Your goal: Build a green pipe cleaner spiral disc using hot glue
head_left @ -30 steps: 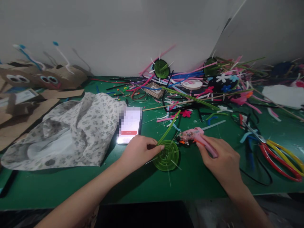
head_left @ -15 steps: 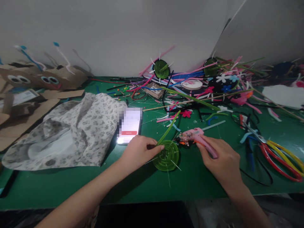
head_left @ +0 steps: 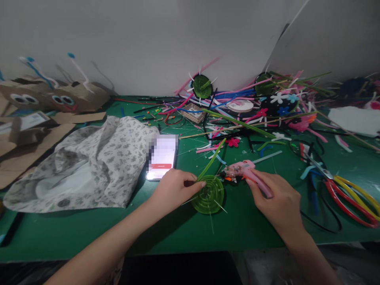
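Between thumb and fingers my left hand (head_left: 178, 188) pinches the upper left edge of a green coiled pipe-cleaner disc (head_left: 209, 200). A loose green tail (head_left: 211, 160) of the coil sticks up past my fingertips, and thin glue strands trail from the disc. My right hand (head_left: 276, 198) is closed around the handle of a pink hot glue gun (head_left: 245, 170). The gun's nozzle, crusted with glue, points left and is close to the disc's upper right edge; whether it touches is unclear. A pale glue stick (head_left: 267, 157) extends from the gun's back.
A lit phone (head_left: 162, 158) and a patterned cloth (head_left: 118, 158) lie on the left. Scissors with red handles (head_left: 350, 204) and pliers with yellow handles (head_left: 359, 190) are at right. Behind are heaped pipe cleaners (head_left: 231, 95); cardboard figures (head_left: 77, 99) stand back left.
Almost nothing differs. Both hands, the green disc and the glue gun keep the same places; the view has shifted very slightly.
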### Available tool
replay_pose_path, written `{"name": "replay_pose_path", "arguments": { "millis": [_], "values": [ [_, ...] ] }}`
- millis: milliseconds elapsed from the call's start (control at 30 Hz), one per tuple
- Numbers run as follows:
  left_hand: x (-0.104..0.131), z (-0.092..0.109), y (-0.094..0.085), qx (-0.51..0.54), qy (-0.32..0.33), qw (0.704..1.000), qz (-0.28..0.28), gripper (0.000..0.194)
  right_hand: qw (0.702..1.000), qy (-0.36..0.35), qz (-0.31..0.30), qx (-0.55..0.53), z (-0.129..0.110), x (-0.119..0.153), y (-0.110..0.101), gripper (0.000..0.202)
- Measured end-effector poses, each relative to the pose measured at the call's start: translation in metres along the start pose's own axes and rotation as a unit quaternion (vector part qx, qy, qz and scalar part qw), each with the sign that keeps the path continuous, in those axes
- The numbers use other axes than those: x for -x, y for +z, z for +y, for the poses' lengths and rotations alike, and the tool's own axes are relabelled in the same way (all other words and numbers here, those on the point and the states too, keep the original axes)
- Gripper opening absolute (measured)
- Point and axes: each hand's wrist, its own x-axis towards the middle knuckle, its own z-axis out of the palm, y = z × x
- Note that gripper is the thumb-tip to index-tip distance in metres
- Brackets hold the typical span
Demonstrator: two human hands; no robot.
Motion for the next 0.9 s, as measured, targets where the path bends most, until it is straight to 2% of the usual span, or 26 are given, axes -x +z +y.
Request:
{"name": "replay_pose_path", "arguments": {
  "millis": [733, 900],
  "values": [
    [-0.001, -0.001, 0.0, 0.003, 0.001, 1.0, -0.002, 0.05, 1.0, 0.006, 0.011, 0.0, -0.002, -0.002, 0.001, 0.02],
    [0.0, 0.0, -0.001, 0.0, -0.001, 1.0, 0.001, 0.051, 0.997, 0.036, 0.014, 0.061, 0.015, -0.005, 0.007, 0.03]
  ]
}}
